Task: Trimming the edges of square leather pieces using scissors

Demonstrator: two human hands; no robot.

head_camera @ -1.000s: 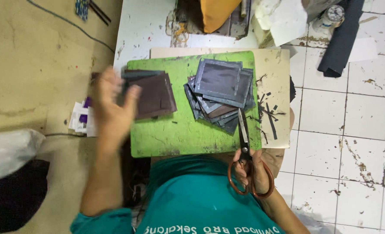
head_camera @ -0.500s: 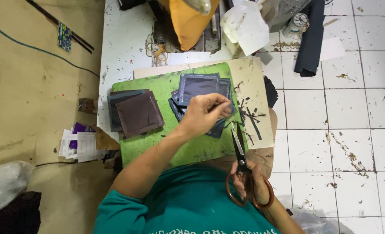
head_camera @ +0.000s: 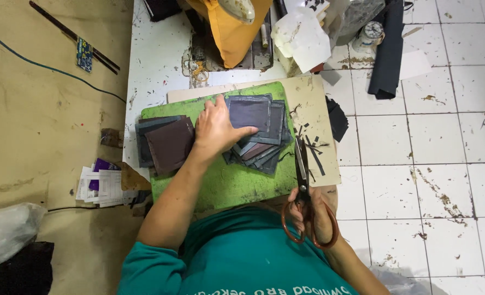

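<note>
**Left hand on a stack of dark squares, right hand holding scissors**

Seen from above, a green cutting mat [head_camera: 220, 186] lies on a pale board [head_camera: 321, 158] set on a white worktable [head_camera: 155, 60]. The left hand [head_camera: 216, 128] rests near the mat's centre, palm down and fingers spread flat, not clenched; its thumb and fingertips press on the near edge of the fanned stack of dark squares [head_camera: 256, 128], which sits at 2 o'clock on the mat. The top piece of that stack is grey-blue with a stitched border; those beneath it splay out toward 5 o'clock. A second pile of squares [head_camera: 163, 142], topped by a brown piece, lies at 9 o'clock on the mat, just beside the left wrist and apart from the first stack.

The right hand [head_camera: 311, 216] is at 5 o'clock, off the mat's lower right corner, with its fingers clenched through the orange handles of the scissors [head_camera: 302, 169]. The blades are together and point toward 12 o'clock along the mat's right edge. Dark offcut strips [head_camera: 313, 147] lie on the board just beside the blades.

At 12 o'clock beyond the mat stands an orange cloth [head_camera: 234, 33], with crumpled white paper [head_camera: 302, 38] to its right. A black cloth [head_camera: 390, 49] lies at 2 o'clock on the tiled floor [head_camera: 450, 164]. Loose papers [head_camera: 103, 186] lie at 8 o'clock.
</note>
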